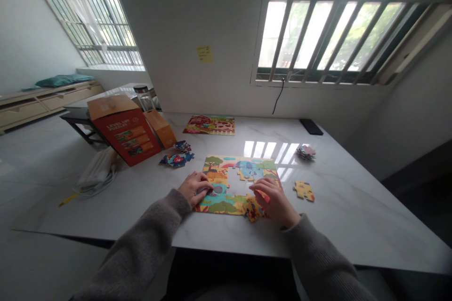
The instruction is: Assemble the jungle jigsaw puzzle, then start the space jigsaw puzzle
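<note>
Puzzle of colourful, rectangular cardboard
Left hand atop, fingers together; right hand curled over it, whether pinching, cannot tell.

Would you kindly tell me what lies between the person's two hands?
In the head view, joined puzzle pieces and a gap showing white tabletop lie between them.

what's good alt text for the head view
A person's left hand touches an unfinished puzzle on a white table; the right hand is over its right side. Loose pieces lie nearby, with a red box at left and a phone at far right.
</note>
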Motion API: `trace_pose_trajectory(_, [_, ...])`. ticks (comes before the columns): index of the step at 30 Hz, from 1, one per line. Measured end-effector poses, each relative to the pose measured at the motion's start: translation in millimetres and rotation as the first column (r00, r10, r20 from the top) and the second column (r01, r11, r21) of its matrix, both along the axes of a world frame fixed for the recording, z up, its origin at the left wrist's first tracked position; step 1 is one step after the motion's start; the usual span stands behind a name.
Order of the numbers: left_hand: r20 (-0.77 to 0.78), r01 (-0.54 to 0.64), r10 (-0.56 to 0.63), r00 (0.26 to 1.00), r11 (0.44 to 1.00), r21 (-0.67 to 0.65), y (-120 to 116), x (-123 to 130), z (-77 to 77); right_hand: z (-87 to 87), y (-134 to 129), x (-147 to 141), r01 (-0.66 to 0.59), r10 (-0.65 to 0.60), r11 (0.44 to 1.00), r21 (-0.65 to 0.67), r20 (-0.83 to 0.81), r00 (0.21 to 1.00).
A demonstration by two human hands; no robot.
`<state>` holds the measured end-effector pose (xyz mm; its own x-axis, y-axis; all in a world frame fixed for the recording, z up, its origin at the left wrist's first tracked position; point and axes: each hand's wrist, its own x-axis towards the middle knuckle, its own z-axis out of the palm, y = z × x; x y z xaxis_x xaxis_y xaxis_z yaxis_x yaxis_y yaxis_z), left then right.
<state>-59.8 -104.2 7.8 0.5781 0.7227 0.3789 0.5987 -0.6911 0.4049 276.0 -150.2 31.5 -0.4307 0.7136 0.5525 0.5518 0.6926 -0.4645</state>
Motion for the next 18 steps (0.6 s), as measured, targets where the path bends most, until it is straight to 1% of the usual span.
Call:
trace_pose_trajectory(3, [0.013,0.001,-0.001,1.0,1.0,-0.003,0,0,0.0,-6.7,-19,8,-0.042,0.046,0.998,-0.051,0.079,0.996])
trace_pose_trajectory(5, [0.012,0.0,0.0,1.0,1.0,-0.004,0,0,0.4,-9.9,-28,9,-0.011,0.022,0.998,-0.068,0.149,0.989])
trace_pose_trajectory(8, [0.011,-0.002,0.002,1.0,1.0,-0.004,0,0,0.9,-11.7,-34,6,0.07,-0.057,0.996,-0.05,0.233,0.971])
trace_pose_trajectory(11, [0.012,-0.005,0.005,1.0,1.0,-0.01,0,0,0.7,-10.6,-36,3,0.072,-0.05,0.995,-0.068,0.29,0.956])
trace_pose_trajectory(14, [0.015,-0.006,0.006,1.0,1.0,-0.014,0,0,0.1,-10.1,-35,3,0.054,-0.024,0.994,-0.093,0.297,0.954])
trace_pose_trajectory(18, [0.022,-0.016,0.016,1.0,1.0,-0.017,1,0,0.1,-14.5,-33,5,0.043,-0.02,0.995,-0.095,0.235,0.972])
